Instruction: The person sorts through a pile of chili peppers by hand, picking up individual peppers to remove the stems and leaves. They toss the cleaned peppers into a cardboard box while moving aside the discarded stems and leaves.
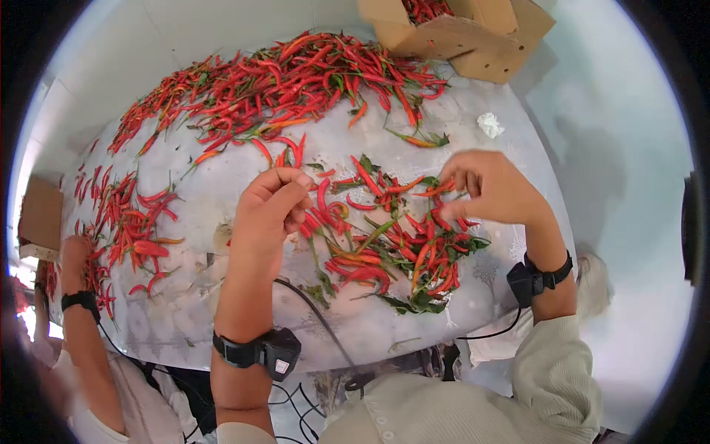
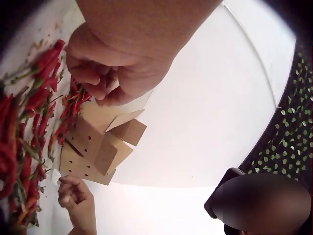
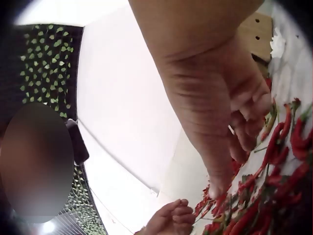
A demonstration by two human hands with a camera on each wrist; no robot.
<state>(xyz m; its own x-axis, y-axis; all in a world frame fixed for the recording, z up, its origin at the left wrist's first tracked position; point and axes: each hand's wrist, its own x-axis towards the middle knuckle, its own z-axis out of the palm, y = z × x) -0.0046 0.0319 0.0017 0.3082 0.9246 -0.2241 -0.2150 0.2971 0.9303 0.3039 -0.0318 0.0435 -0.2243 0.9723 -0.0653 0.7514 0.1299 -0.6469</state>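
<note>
A loose pile of red chili peppers with green stems and leaves lies on the pale covered table, between both hands. My left hand is over its left edge, fingers curled and thumb tip close to the index fingertip. In the left wrist view no pepper sticks out of that hand; I cannot tell whether something small is pinched there. My right hand hovers at the pile's right side, fingers loosely bent. Its thumb stands apart from the fingers, with nothing seen between them in the right wrist view, where the hand overlaps the peppers.
A larger heap of chili peppers covers the far side. At the back right stands an open cardboard box with peppers inside. A crumpled white tissue lies near the right edge. Another person's arm reaches smaller pepper piles at left.
</note>
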